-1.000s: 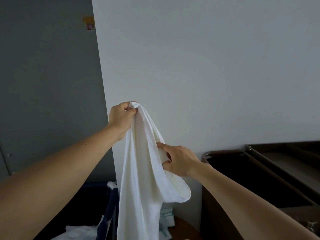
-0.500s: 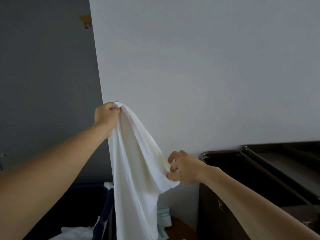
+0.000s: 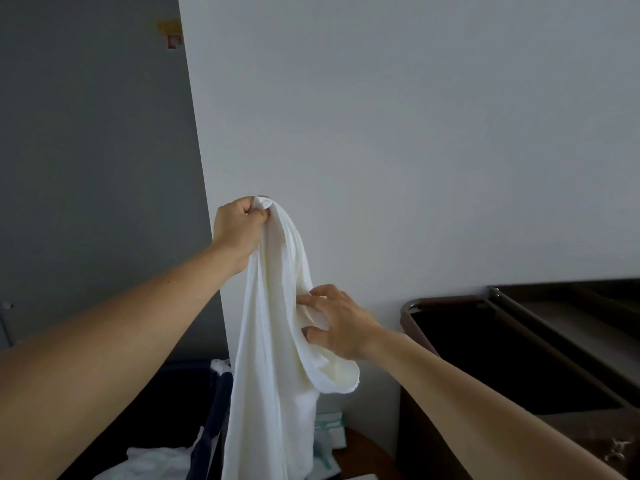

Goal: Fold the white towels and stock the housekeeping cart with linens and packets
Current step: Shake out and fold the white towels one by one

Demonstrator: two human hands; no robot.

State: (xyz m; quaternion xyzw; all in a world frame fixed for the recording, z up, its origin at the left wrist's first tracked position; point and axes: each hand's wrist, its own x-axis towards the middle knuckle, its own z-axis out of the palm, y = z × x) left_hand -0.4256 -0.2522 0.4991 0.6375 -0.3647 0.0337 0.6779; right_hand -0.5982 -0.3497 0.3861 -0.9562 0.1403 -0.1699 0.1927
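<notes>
Up high, a limp white towel (image 3: 273,327) hangs.
My left hand (image 3: 237,230) clenches its bunched top; my right hand (image 3: 341,323) pinches a soft fold.

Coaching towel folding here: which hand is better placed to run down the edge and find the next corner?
Right, probably. The right hand pinches the white towel partway down its hanging edge, while the left hand grips its top and holds it up.

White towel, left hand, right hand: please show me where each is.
white towel (image 3: 273,341), head view, hanging middle of the cloth.
left hand (image 3: 237,233), head view, back of the hand.
right hand (image 3: 343,327), head view, back of the hand.
</notes>
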